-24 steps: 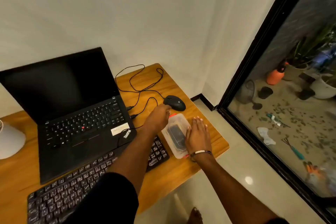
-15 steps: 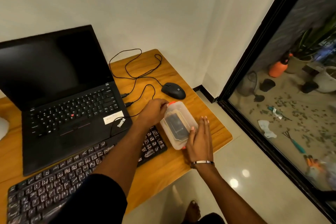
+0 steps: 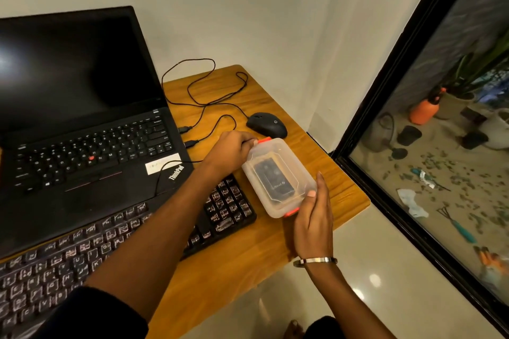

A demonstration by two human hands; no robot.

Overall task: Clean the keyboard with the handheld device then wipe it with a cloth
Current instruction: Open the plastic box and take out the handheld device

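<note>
The keyboard point(image 3: 115, 239) lies along the table's point(image 3: 220, 278) near edge. Right of it, the right hand point(image 3: 312, 217) grips the clear box's point(image 3: 278, 177) near end, the left hand point(image 3: 230, 150) its far end. A dark device point(image 3: 272, 179) lies inside. Beyond sits the mouse point(image 3: 266, 124).

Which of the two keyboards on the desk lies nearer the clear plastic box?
The separate black keyboard at the desk's front edge; its right end sits beside the plastic box, while the laptop's built-in keyboard lies farther back and left.

free: desk edge point(image 3: 220, 278) | blocked: mouse point(image 3: 266, 124), cable point(image 3: 203, 91) behind box point(image 3: 278, 176)
</note>
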